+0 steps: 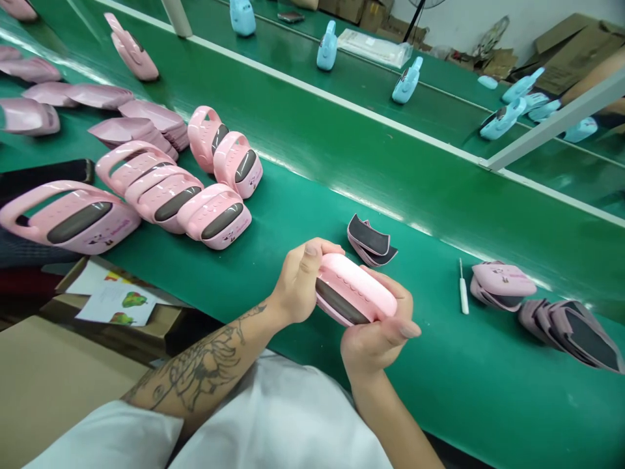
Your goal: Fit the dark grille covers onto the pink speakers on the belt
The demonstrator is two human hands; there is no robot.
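Between my two hands I hold a pink plastic housing [359, 290] with a dark window strip, above the green table. My left hand [303, 277] is closed round its left end, thumb on top. Round the right end, my right hand [383, 326] grips it with the fingers behind and the thumb sticking out. Just beyond, a few curved pink panels with dark undersides [371, 241] lie on the table. To the right are a white-handled screwdriver [463, 294], a printed pink panel [505, 279] and a stack of dark-backed panels [576, 332].
Several pink handled housings [215, 218] stand at the left, with stacks of pink shells [131, 133] behind them. Across a white rail [342, 107], a green conveyor [303, 111] carries blue units [407, 81]. An open cardboard box [122, 319] is below the table at left. Part of another person's arm [596, 78] shows at far right.
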